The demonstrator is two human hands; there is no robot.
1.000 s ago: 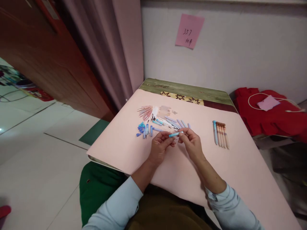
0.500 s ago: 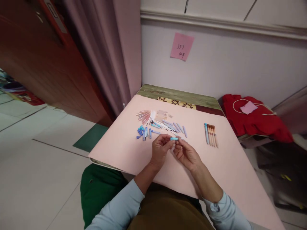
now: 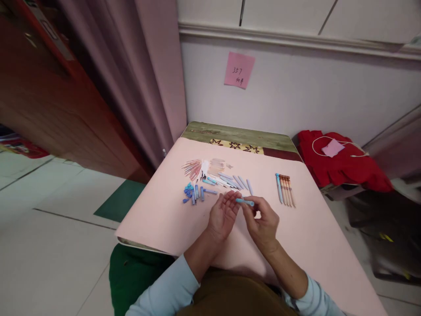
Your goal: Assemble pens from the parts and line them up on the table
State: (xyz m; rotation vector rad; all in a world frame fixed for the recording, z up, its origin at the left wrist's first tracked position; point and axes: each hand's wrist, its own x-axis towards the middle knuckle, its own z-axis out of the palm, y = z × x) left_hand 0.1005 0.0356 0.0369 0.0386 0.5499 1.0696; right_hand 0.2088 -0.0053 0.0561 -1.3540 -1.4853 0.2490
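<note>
My right hand [image 3: 265,224] pinches a light blue pen barrel [image 3: 245,202] between thumb and fingers, with its wider end towards the right. Palm up, my left hand [image 3: 223,215] lies open beside it, the fingertips close to the barrel's left end; whether they touch it I cannot tell. Beyond the hands are lavender pen barrels [image 3: 250,187], white pen refills [image 3: 221,181] and short blue tubes [image 3: 201,193]. Small blue pen parts [image 3: 188,189] lie heaped at the left. Clear pinkish barrels [image 3: 191,169] fan out farther back.
On the table's right side, several brown-topped pens [image 3: 287,191] lie in a row with one blue pen [image 3: 279,188]. The pink-covered table [image 3: 151,215] stands against a wall. A red cloth [image 3: 348,164] is on the right, a wooden door [image 3: 66,118] on the left.
Both hands were gripping the small light blue piece; now my left fingers have opened and the right hand holds the barrel, more of which shows. The view has shifted slightly.
</note>
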